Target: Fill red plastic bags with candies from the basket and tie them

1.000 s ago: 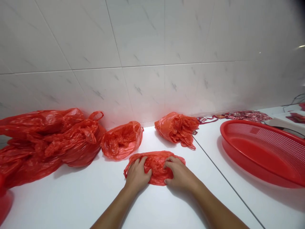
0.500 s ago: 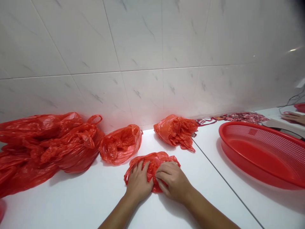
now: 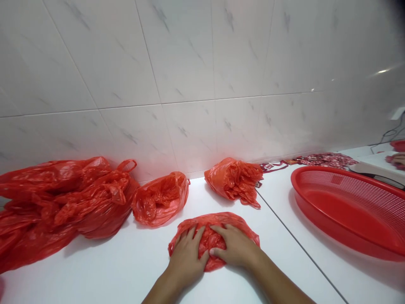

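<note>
A crumpled red plastic bag [image 3: 218, 219] lies on the white table, spread fairly flat under both hands. My left hand [image 3: 189, 253] rests on its left part with the fingers stretched out and apart. On its right part lies my right hand [image 3: 236, 245], palm down, fingers extended and thumb towards the left thumb. Both hands touch the bag from above without gripping it. Behind it are two more red bags: a bunched one with its mouth open [image 3: 161, 200] and a bundled one [image 3: 232, 179] near the wall.
A big heap of red plastic bags [image 3: 69, 202] fills the left side. At right stands a red oval basket [image 3: 338, 223] with meshed sides. Patterned red cloth pieces [image 3: 329, 159] lie along the tiled wall. Another person's hand [image 3: 399, 159] shows at the far right edge.
My right hand has gone from bent, pinching fingers to lying flat on the bag. The bag is spread wider to the right. The view has tilted up slightly.
</note>
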### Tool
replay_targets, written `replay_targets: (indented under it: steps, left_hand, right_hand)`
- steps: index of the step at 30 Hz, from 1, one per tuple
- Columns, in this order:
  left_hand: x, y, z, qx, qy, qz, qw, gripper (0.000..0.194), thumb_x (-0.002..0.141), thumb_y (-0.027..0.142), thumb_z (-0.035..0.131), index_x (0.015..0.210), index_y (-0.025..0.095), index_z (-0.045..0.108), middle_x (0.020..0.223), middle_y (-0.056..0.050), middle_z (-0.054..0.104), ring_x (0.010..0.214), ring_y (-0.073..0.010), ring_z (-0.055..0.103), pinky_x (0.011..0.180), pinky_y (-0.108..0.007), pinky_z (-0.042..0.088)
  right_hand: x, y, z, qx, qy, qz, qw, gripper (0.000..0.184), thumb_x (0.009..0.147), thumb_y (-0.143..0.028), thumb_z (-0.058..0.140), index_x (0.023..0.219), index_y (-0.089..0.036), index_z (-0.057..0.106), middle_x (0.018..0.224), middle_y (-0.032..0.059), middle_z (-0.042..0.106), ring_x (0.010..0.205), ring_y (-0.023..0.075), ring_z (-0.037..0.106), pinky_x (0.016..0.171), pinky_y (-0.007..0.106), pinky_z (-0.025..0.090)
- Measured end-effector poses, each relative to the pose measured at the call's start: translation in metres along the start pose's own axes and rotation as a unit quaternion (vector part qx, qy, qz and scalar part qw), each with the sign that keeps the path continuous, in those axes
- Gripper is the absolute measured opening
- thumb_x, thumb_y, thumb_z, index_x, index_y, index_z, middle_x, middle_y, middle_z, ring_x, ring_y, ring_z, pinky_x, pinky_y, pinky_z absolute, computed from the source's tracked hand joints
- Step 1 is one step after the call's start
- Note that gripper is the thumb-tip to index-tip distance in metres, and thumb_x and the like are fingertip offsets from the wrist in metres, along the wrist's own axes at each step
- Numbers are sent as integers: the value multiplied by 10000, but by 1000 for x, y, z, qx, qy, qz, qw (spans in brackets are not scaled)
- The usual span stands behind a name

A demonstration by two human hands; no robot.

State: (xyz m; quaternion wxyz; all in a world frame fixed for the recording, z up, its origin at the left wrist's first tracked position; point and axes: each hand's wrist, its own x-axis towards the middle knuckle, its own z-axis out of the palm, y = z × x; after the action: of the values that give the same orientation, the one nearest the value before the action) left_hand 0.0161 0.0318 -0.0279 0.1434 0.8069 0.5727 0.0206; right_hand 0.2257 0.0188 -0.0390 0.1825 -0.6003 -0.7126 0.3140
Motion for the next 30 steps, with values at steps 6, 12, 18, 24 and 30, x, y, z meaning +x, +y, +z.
replay_targets:
  steps: [6, 12, 18, 24, 30]
  left_hand:
    - [-40, -2, -13, -2, -17, 39, 999, 799, 801, 346, 746, 1580, 303, 571, 1647, -97, 533, 1496, -417, 528, 1225, -590, 456]
    - [-46, -25, 4, 3, 118, 176, 977, 752, 803, 425, 847, 1521, 405, 622, 1615, -66, 576, 1473, -423, 552, 1211, -620, 483]
    - [-27, -59, 25, -14, 103, 151, 983, 941, 721, 413, 937, 1570, 467, 534, 1654, -31, 514, 1483, -418, 540, 1171, -609, 525]
    - [-23, -68, 30, -13, 199, 208, 958, 564, 921, 423, 772, 1471, 447, 656, 1529, -25, 656, 1350, -335, 683, 1085, -515, 615]
    - [-19, -74, 36, -27, 234, 226, 945, 575, 936, 285, 732, 1474, 467, 642, 1481, 5, 697, 1301, -287, 720, 1050, -452, 648]
  right_hand:
    - [-5, 4, -15, -11, -112, -5, 994, 1111, 650, -569, 931, 1635, -474, 426, 1798, 103, 225, 1640, 461, 203, 1267, 640, 275]
    - [-18, 9, -7, -11, -123, -74, 990, 1198, 527, -473, 987, 1609, -482, 474, 1770, 74, 318, 1556, 451, 408, 1210, 547, 416]
    - [-24, 6, -2, -10, -112, -40, 993, 1188, 547, -485, 969, 1620, -478, 460, 1734, 70, 395, 1487, 427, 518, 1187, 513, 457]
    - [-20, -2, -23, 51, -51, -85, 994, 844, 705, -476, 885, 1508, -361, 650, 1584, 56, 602, 1529, 351, 476, 1243, 446, 404]
    - [-10, 7, -16, 40, -66, -32, 997, 871, 736, -392, 855, 1563, -398, 580, 1707, 62, 446, 1552, 358, 446, 1266, 484, 359]
